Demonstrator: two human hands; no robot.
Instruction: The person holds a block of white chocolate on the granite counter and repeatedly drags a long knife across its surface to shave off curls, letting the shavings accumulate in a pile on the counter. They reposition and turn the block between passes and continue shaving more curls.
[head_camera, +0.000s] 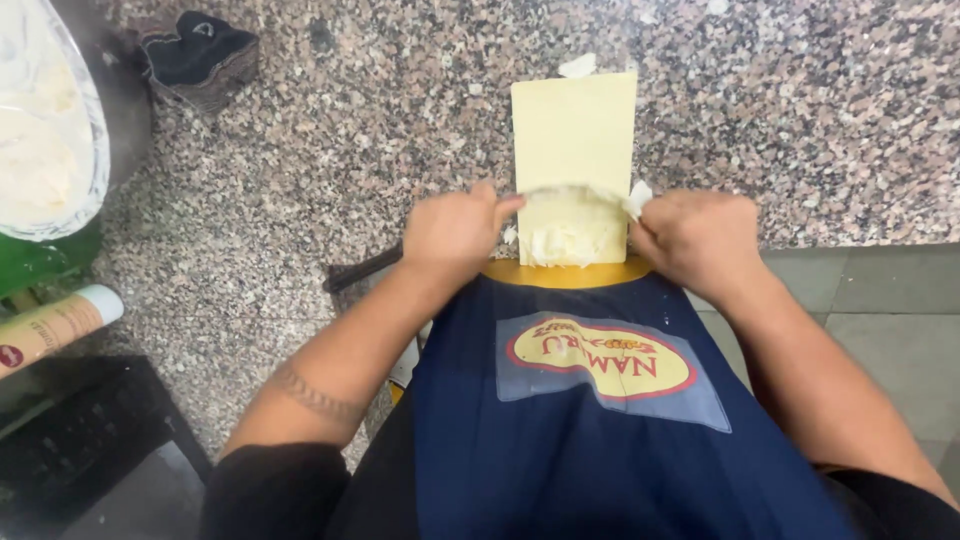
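A long pale yellow block (574, 130) lies on the speckled granite counter (350, 150), its near end at the counter's edge in front of me. My left hand (455, 232) and my right hand (697, 238) grip the two sides of its near end, fingers closed. Between them a thin clear wrapper (570, 228), crumpled and whitish, is pulled across the block's near end. Small white scraps (578, 66) lie at the block's far end.
A bowl of white creamy stuff (45, 130) stands at the far left. A dark folded cloth (197, 55) lies at the back left. A tan bottle with a white cap (55, 325) lies at the left. I wear a blue apron (590, 420). Grey floor tiles (880, 300) show at the right.
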